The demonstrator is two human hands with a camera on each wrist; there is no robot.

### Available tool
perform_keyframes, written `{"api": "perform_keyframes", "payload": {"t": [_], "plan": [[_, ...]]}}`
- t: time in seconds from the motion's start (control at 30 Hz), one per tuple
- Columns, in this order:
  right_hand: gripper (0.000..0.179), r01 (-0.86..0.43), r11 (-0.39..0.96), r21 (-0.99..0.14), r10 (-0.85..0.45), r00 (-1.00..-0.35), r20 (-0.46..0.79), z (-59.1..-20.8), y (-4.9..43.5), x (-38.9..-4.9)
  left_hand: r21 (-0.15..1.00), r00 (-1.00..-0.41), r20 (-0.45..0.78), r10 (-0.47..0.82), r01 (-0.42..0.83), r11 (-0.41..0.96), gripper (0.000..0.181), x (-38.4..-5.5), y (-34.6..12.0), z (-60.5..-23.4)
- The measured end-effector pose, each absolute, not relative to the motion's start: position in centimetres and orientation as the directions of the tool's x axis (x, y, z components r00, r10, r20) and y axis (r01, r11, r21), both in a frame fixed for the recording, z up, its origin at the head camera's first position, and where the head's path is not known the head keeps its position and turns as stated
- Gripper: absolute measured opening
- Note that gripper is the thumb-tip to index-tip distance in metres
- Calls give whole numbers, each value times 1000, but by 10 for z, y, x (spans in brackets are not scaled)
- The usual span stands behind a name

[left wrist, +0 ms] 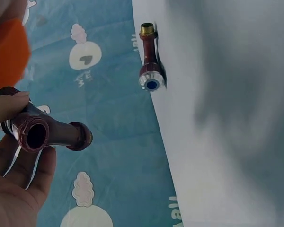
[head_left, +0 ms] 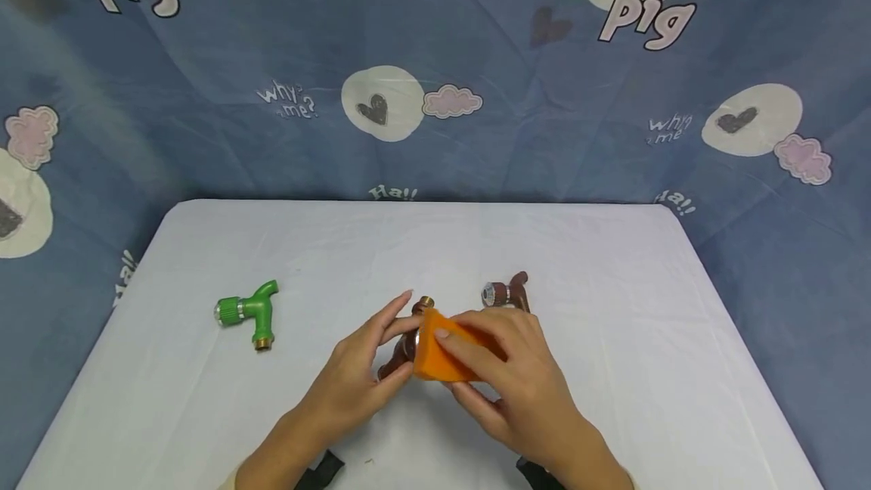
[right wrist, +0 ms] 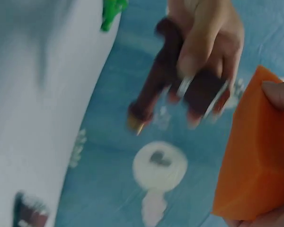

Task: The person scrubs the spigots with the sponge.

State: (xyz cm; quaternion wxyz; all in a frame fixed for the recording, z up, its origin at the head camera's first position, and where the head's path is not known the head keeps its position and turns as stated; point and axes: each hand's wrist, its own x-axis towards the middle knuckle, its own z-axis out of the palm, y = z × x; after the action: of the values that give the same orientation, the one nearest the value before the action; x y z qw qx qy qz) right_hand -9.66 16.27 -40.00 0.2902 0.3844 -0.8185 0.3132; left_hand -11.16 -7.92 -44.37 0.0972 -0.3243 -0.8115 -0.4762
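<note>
Between the fingers of my left hand (head_left: 354, 373) is a dark brown tap (left wrist: 61, 135) with a brass-coloured threaded end. In the left wrist view the thumb lies over its body and the fingers support it from below. My right hand (head_left: 520, 376) grips an orange sponge block (head_left: 435, 354) by its sides, thumb on one face. From the head view the sponge covers part of the tap; the right wrist view shows a gap between the sponge (right wrist: 255, 161) and the tap's dark knob (right wrist: 203, 92).
On the white-covered table (head_left: 612, 369), a green tap (head_left: 258, 314) lies to the left. A second brown tap (head_left: 506, 293) lies behind my right hand, partly hidden by it. A blue printed cloth (head_left: 435, 157) hangs behind the table.
</note>
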Motion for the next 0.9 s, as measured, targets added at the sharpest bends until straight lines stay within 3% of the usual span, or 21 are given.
{"api": "perform_keyframes", "payload": {"t": [0.07,0.13,0.3,0.43,0.7,0.9], "plan": [[32,-826,513,-233,-479,-501,721,-396,154,-95,691,-746,497,443,649,319,104,-112,-79,-446],[30,-816,538,-213,-495,-510,703,-394,149,-94,670,-723,536,435,679,302,102,-112,-77,-448],[27,-755,596,-274,-464,-602,649,-393,151,-95,562,-637,667,387,771,300,81,-112,-71,-447],[27,-704,618,-350,-395,-663,636,-394,158,-99,524,-596,720,357,803,284,76,-111,-67,-446],[26,-670,599,-439,-337,-708,621,-408,168,-97,594,-635,707,312,772,226,80,-111,-69,-448],[31,-691,579,-433,-361,-694,623,-417,164,-89,671,-714,644,276,700,244,81,-112,-72,-447]]}}
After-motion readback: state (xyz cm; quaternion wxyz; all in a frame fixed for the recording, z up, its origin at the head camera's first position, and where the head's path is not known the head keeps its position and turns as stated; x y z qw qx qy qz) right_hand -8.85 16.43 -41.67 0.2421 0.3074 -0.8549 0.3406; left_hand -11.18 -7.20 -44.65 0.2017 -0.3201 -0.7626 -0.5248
